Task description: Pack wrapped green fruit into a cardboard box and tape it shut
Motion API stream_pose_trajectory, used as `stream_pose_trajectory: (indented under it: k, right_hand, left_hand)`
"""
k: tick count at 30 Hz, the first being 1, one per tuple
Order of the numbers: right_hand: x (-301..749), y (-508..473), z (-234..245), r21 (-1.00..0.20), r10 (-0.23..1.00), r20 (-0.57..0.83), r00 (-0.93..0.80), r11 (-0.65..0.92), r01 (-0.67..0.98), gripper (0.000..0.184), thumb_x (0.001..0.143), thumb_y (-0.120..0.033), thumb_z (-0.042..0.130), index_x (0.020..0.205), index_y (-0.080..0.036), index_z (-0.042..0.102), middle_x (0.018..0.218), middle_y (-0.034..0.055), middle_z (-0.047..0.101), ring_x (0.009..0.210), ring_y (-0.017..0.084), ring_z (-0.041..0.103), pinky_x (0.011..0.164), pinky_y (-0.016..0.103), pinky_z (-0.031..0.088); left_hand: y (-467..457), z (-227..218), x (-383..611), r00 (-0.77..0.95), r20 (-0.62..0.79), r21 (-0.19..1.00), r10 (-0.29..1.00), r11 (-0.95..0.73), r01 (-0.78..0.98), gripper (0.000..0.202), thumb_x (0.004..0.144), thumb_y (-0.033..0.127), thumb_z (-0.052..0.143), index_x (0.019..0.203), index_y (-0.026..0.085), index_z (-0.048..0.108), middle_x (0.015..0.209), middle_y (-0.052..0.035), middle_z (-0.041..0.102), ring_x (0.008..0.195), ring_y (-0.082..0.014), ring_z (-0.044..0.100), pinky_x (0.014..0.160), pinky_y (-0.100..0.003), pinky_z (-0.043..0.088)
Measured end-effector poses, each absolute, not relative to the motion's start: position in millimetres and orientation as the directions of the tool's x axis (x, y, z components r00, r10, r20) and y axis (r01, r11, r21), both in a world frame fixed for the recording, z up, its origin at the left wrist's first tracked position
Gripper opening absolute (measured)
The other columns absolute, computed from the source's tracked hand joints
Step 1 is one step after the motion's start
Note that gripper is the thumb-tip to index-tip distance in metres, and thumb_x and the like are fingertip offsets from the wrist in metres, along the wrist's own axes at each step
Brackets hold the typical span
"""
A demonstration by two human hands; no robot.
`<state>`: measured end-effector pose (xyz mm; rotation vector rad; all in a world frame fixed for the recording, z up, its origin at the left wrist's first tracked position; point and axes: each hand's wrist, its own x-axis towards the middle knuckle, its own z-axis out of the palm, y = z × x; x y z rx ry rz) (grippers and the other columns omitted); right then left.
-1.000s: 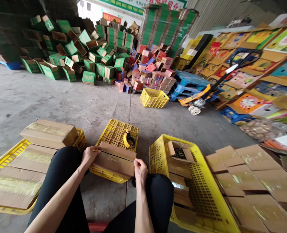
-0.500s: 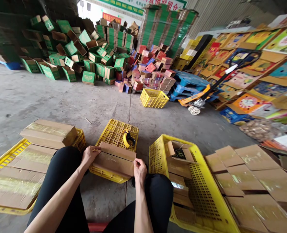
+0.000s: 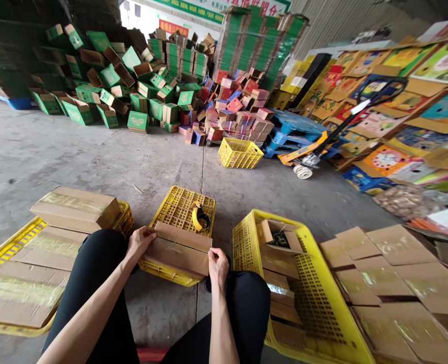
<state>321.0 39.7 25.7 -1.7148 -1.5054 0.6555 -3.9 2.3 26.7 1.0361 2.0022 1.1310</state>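
A brown cardboard box (image 3: 182,255) lies in front of my knees on an upturned yellow crate (image 3: 169,205). Its two long top flaps are folded in, with a dark slit between them towards the right. My left hand (image 3: 140,241) pinches the box's left end, fingers bent over the edge. At the opposite end my right hand (image 3: 218,265) is closed on the right edge, thumb against the fingers. Just behind the box, a yellow and black tape dispenser (image 3: 199,218) rests on the crate.
Taped boxes (image 3: 76,205) fill a crate on the left. To my right stands a yellow crate (image 3: 322,283) holding several boxes, one open. More taped boxes (image 3: 406,273) are stacked beyond. Ahead are another crate (image 3: 241,153), a pallet jack (image 3: 303,156) and heaped green cartons (image 3: 138,120).
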Motion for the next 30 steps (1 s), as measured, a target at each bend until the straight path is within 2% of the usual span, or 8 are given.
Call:
stream_pose_trajectory:
  k: [10, 20, 30]
  right_hand:
    - [320.7, 40.0, 21.6, -0.822, 0.978, 0.111, 0.178, -0.010, 0.569, 0.020, 0.083, -0.031, 0.061, 0.084, -0.022, 0.078, 0.094, 0.0105, 0.082, 0.086, 0.025, 0.076, 0.082, 0.033, 0.058]
    - [321.2, 39.9, 19.0, -0.831, 0.979, 0.100, 0.179, -0.017, 0.556, 0.016, 0.079, -0.030, 0.064, 0.084, -0.023, 0.077, 0.097, 0.0095, 0.082, 0.091, 0.025, 0.075, 0.089, 0.034, 0.057]
    - [318.7, 39.8, 18.4, -0.841, 0.974, 0.113, 0.199, -0.013, 0.540, 0.017, 0.077, -0.033, 0.063, 0.082, -0.022, 0.076, 0.092, 0.0108, 0.079, 0.083, 0.026, 0.073, 0.083, 0.036, 0.057]
  left_hand:
    - [4.5, 22.6, -4.4, -0.523, -0.115, 0.890, 0.844, 0.322, 0.323, 0.030, 0.070, 0.042, 0.068, 0.088, 0.021, 0.077, 0.084, -0.0056, 0.080, 0.084, -0.0268, 0.074, 0.073, -0.031, 0.052]
    - [7.4, 17.1, -4.1, -0.540, -0.113, 0.884, 0.834, 0.332, 0.328, 0.029, 0.071, 0.039, 0.070, 0.092, 0.020, 0.075, 0.083, -0.0056, 0.079, 0.083, -0.0264, 0.076, 0.074, -0.031, 0.054]
    - [5.5, 17.5, -3.0, -0.519, -0.084, 0.858, 0.851, 0.327, 0.397, 0.023, 0.074, 0.033, 0.070, 0.092, 0.020, 0.076, 0.092, -0.0062, 0.080, 0.091, -0.0265, 0.075, 0.080, -0.032, 0.053]
